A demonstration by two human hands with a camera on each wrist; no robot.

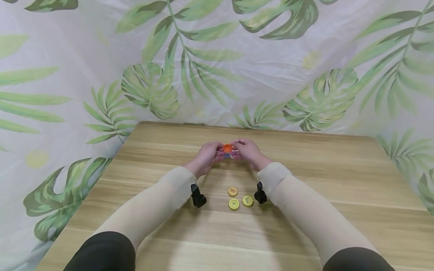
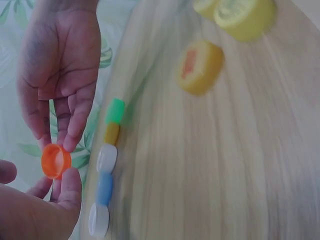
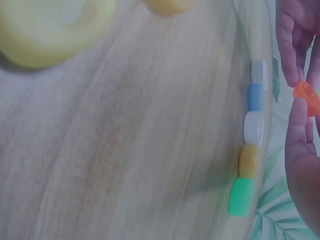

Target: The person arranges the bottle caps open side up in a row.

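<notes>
An orange bottle cap (image 1: pixel 228 148) is held up between my two hands over the far part of the table, its hollow side showing. My left hand (image 1: pixel 208 155) pinches it from the left with thumb and fingers. From the other side my right hand (image 1: pixel 249 152) grips it with its fingertips. Beneath the hands stands a row of caps: a green cap (image 2: pixel 115 111), a yellow cap (image 2: pixel 112 134), a white cap (image 2: pixel 106 158), a blue cap (image 2: pixel 104 188) and another white cap (image 2: pixel 99 220). In the head view the hands hide most of this row.
Closer to me on the wooden table (image 1: pixel 190 233) lie an orange-yellow cap (image 1: pixel 232 192) and two yellow caps, one on the left (image 1: pixel 234 204) and one on the right (image 1: pixel 248 201). A leaf-patterned cloth (image 1: pixel 217 75) hangs behind the table's far edge.
</notes>
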